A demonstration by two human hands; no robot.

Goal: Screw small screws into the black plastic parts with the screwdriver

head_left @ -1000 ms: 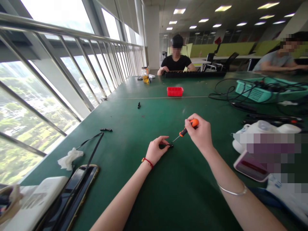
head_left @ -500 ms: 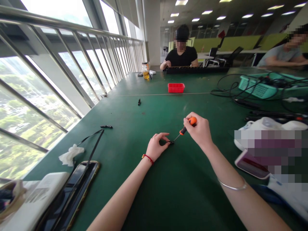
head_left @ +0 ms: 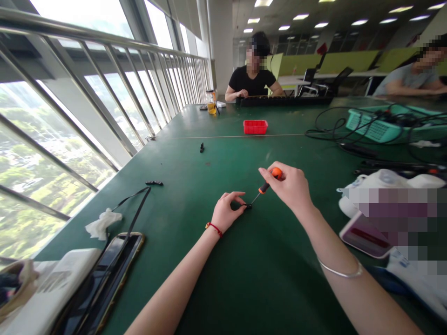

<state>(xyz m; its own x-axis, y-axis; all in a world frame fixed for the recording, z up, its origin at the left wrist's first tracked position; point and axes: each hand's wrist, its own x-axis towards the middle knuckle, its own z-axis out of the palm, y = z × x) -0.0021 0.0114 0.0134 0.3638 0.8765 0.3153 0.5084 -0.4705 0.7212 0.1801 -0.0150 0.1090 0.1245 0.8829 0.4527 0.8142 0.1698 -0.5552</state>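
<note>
At two o'clock a turquoise plastic basket (head_left: 363,126) holds black cables (head_left: 391,116), while your left hand (head_left: 224,214) pinches a small black part (head_left: 248,206), your curled right hand (head_left: 291,186) an orange-and-black screwdriver (head_left: 264,188).

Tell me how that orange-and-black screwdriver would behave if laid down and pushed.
The screwdriver would probably roll, since its handle looks rounded. Its thin shaft looks straight and metallic, so it should stay stiff. The thicker handle likely makes that end heavier.
</note>
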